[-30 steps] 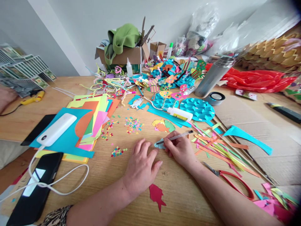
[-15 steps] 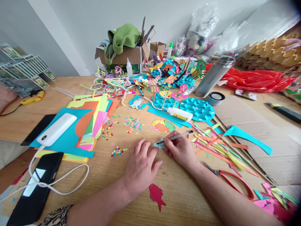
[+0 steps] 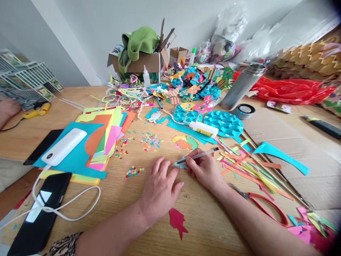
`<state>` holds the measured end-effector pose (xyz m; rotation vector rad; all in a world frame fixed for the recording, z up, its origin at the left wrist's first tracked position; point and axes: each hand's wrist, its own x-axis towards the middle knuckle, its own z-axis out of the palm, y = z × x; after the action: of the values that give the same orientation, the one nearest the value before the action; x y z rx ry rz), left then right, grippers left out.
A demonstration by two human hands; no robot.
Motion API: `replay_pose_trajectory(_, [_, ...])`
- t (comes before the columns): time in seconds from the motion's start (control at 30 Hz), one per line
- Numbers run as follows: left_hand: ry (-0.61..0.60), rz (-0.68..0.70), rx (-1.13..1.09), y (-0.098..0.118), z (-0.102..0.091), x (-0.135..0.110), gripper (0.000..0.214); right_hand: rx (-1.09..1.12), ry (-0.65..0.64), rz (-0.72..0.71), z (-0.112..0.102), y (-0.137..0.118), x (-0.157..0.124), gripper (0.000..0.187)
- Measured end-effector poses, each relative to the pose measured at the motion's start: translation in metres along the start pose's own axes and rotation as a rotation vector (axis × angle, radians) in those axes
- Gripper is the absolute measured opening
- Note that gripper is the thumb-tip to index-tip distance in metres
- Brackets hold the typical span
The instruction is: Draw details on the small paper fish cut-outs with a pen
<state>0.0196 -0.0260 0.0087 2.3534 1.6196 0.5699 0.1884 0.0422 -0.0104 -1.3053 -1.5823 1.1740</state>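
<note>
My right hand (image 3: 204, 170) pinches a pen (image 3: 204, 153), its tip down on a small light-blue paper fish (image 3: 181, 163). The right fingers cover part of that fish. My left hand (image 3: 161, 183) lies on the table just left of it, fingers spread, the forefinger close to or on the fish's edge; exact contact is hard to tell. Nothing is held in the left hand. Nearer to me lies a dark red paper fish (image 3: 178, 222). Beyond my hands is a small group of yellow, orange and green paper fish (image 3: 185, 142).
Red-handled scissors (image 3: 266, 204) and paper strips (image 3: 247, 163) lie on the right. A glue bottle (image 3: 204, 129) and steel flask (image 3: 243, 87) stand farther back. Coloured sheets (image 3: 106, 122), a power bank (image 3: 65, 146) and a phone (image 3: 39, 213) lie left. Another person's hand (image 3: 9, 110) is far left.
My hands, the pen and the light-blue fish look almost unmoved. At the far left, the other person's hand has shifted slightly.
</note>
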Motion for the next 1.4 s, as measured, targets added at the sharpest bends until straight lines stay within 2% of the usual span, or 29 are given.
replay_pose_trajectory(1.4, [-0.013, 0.000, 0.013, 0.0003, -0.0009, 0.0004, 0.026, 0.011, 0.011, -0.007, 0.0009, 0.0016, 0.0006, 0.022])
